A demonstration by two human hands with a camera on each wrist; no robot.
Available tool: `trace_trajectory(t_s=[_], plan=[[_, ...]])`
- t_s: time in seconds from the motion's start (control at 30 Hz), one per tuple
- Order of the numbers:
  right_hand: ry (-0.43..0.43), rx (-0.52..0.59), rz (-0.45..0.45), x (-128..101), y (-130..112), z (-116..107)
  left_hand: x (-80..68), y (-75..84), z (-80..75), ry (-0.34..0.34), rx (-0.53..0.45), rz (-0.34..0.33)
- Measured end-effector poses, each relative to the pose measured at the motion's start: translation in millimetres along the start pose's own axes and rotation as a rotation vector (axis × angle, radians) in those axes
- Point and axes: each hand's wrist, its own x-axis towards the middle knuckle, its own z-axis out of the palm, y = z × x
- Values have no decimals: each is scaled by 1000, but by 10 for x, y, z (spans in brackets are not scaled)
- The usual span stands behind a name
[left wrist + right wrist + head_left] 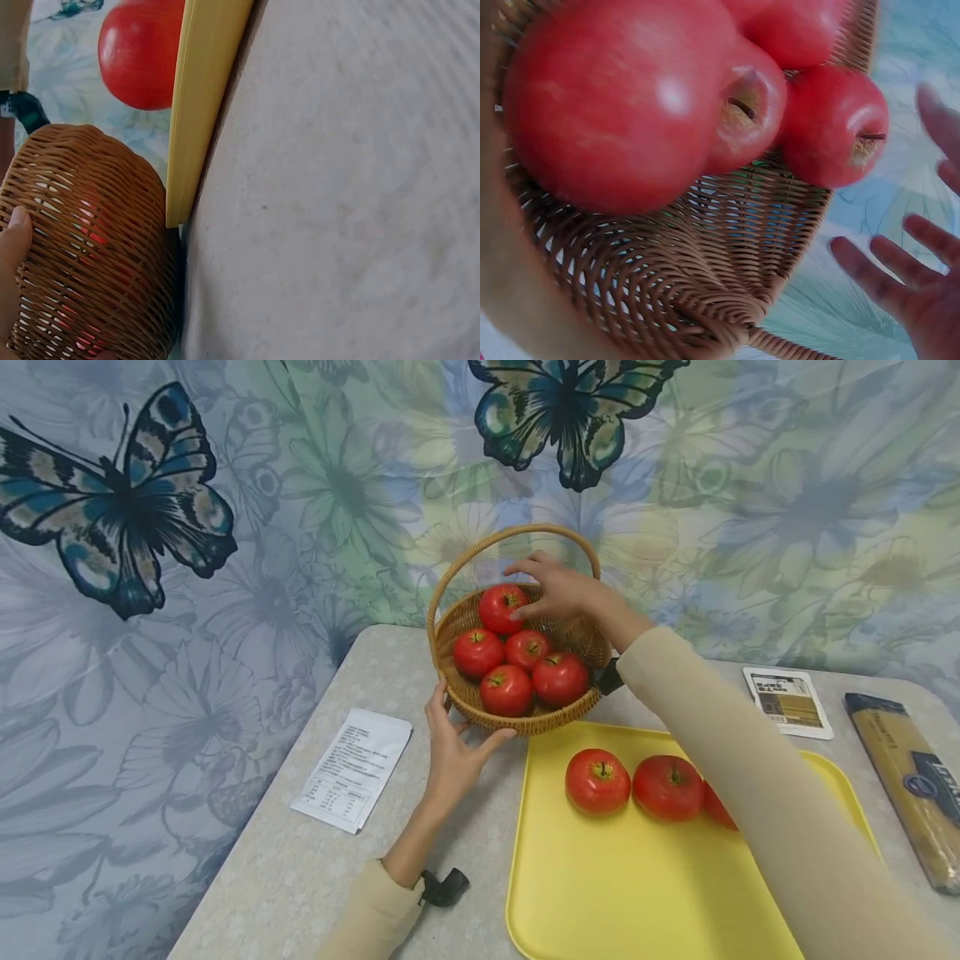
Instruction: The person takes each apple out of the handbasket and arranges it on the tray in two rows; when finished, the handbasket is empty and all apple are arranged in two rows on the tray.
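Note:
A brown wicker basket (555,724) with a tall hoop handle (517,531) holds several red apples (507,690). My left hand (456,760) grips its near left side, thumb along the front wall and fingers up the left side; in the left wrist view the thumb (13,240) lies against the weave. Inside the hoop, my right hand (562,589) hovers over the back of the basket beside the rearmost apple (501,607). The right wrist view shows its fingers (881,277) spread, holding nothing and apart from the apples there.
On the yellow tray (600,893) sit three visible apples (597,782), one partly behind the right sleeve. A white printed packet (354,768) lies at left; a white-edged packet (787,702) and a long brown package (907,785) lie at right. A butterfly-patterned cloth (337,527) hangs behind.

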Motion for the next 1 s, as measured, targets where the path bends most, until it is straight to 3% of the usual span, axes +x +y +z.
trace_trajectory(t_s=[0.13,0.3,0.43,0.63,0.8,1.0], plan=[[18,10,14,65,17,-17,-1,-5,3,5,10,-5],[-4,26,-33,164,72,156,-22,-24,27,7,2,0],[21,37,-11,212,122,284,-33,-29,61,3,-8,34],[70,55,0,280,225,399,36,-327,127,3,28,57],[111,53,-20,316,240,379,67,-362,128,7,61,59],[166,24,-120,282,74,235,82,-408,81,30,53,58]])
